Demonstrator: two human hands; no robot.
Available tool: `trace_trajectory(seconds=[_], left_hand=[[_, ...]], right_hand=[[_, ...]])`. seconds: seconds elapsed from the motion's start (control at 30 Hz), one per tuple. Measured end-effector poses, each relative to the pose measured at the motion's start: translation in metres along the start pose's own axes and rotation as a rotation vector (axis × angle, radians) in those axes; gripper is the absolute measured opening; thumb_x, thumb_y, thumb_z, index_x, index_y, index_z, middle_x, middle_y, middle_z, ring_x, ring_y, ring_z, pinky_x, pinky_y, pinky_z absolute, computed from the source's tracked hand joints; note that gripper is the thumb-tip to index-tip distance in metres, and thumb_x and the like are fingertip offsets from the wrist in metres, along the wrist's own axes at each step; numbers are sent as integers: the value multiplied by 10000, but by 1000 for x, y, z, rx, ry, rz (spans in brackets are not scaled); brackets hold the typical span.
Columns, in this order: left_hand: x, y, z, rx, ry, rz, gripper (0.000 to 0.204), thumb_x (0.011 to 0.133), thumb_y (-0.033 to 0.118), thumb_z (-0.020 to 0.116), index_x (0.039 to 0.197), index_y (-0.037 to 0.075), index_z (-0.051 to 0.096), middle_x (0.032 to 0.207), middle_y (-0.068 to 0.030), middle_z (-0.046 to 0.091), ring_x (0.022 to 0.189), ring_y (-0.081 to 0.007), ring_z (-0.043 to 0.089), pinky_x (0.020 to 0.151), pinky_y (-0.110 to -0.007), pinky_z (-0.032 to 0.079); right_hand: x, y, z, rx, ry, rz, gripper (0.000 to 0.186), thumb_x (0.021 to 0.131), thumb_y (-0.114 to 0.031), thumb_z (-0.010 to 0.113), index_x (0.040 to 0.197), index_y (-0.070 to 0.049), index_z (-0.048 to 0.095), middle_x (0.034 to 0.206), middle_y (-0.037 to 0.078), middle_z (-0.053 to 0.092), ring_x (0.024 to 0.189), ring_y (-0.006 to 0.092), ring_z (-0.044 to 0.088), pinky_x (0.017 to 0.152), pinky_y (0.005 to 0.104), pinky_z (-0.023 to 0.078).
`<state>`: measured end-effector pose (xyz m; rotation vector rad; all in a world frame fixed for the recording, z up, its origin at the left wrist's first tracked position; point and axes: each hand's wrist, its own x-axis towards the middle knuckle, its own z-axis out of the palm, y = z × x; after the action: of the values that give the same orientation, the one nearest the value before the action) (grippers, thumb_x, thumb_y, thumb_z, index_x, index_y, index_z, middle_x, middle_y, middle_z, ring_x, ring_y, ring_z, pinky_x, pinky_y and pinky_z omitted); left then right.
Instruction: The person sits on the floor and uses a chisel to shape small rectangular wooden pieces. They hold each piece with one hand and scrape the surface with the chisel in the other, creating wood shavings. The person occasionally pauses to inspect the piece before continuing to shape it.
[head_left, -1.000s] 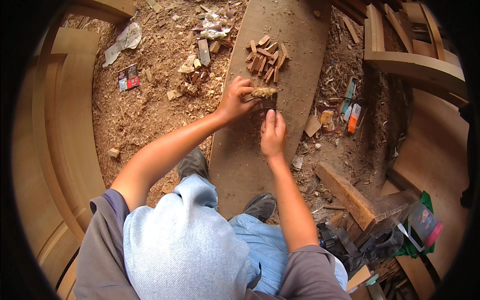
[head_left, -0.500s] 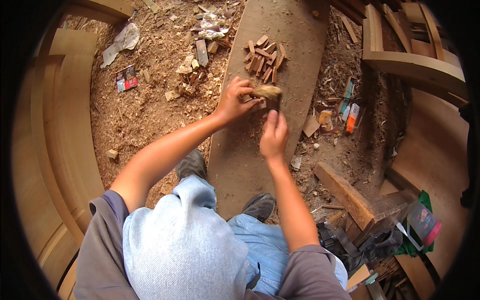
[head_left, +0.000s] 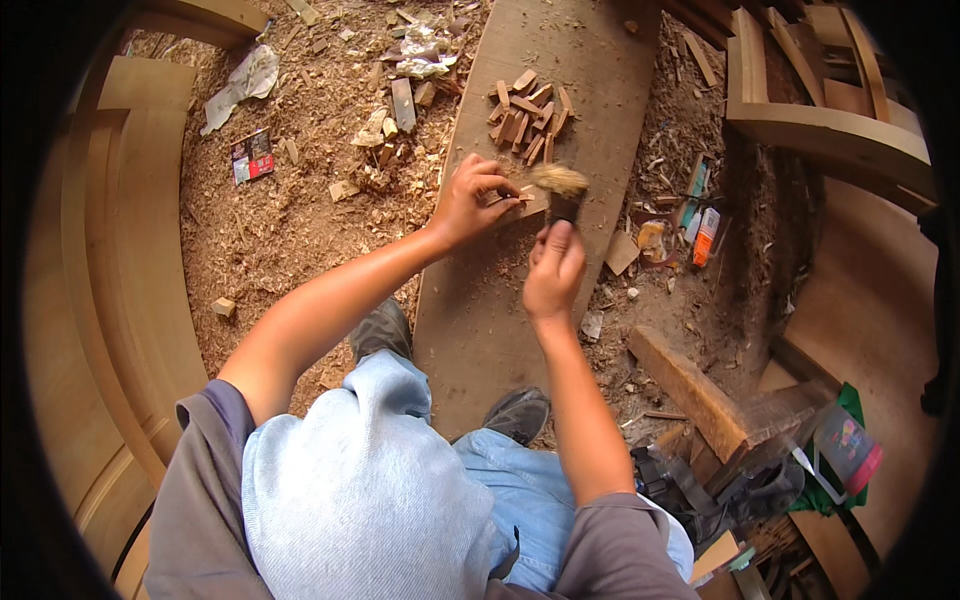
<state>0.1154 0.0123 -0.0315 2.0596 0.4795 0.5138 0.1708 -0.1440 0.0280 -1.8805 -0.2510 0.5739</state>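
My left hand (head_left: 475, 200) pinches a small wooden piece (head_left: 522, 197) against the long wooden board (head_left: 500, 310) lying on the floor. My right hand (head_left: 553, 268) grips the dark handle of a small brush whose pale bristles (head_left: 559, 180) point away from me, just right of the piece. A heap of several small wooden pieces (head_left: 528, 115) lies on the board a little beyond both hands. My knees and grey shoes (head_left: 515, 412) are at the board's near end.
Sawdust and shavings cover the floor on the left, with offcuts and crumpled paper (head_left: 240, 85). Curved wooden frames (head_left: 130, 250) lie at the left, more (head_left: 830, 130) at the upper right. A thick timber block (head_left: 690, 385), tubes (head_left: 705, 235) and tools sit to the right.
The brush has swung from lying across the small piece to pointing away, with its bristles now just right of the piece. My left hand has stayed on the piece.
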Motion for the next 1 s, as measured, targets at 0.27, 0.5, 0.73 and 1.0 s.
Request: trace_trajectory(seconds=[0.27, 0.5, 0.73, 1.0], left_hand=[[-6, 0, 1, -6, -16, -27, 161, 731, 140, 845, 859, 97, 758, 954, -55, 661, 938, -246, 560, 838, -375, 484], [-5, 0, 2, 10, -14, -26, 158, 734, 135, 839, 859, 86, 755, 928, -49, 661, 929, -250, 563, 841, -380, 481], [-6, 1, 1, -7, -11, -4, 158, 737, 137, 836, 860, 81, 754, 914, -43, 658, 910, -250, 556, 838, -385, 475], [-6, -1, 3, -8, -7, -11, 153, 744, 148, 840, 841, 79, 744, 908, -35, 662, 916, -242, 555, 841, -383, 476]], right_hand=[[5, 0, -2, 112, 14, 20, 521, 1081, -443, 389, 822, -13, 530, 645, 70, 504, 567, 178, 478, 549, 354, 390], [4, -5, -2, 13, -26, -156, 506, 1075, -465, 392, 869, -25, 530, 638, 25, 484, 548, 125, 448, 514, 300, 352], [7, -8, -6, -94, 34, -147, 538, 1075, -455, 397, 819, -2, 532, 643, 84, 525, 593, 201, 519, 553, 386, 400], [7, -4, -6, 70, 41, -68, 494, 1074, -442, 417, 839, -26, 542, 630, 43, 501, 583, 178, 500, 532, 351, 368]])
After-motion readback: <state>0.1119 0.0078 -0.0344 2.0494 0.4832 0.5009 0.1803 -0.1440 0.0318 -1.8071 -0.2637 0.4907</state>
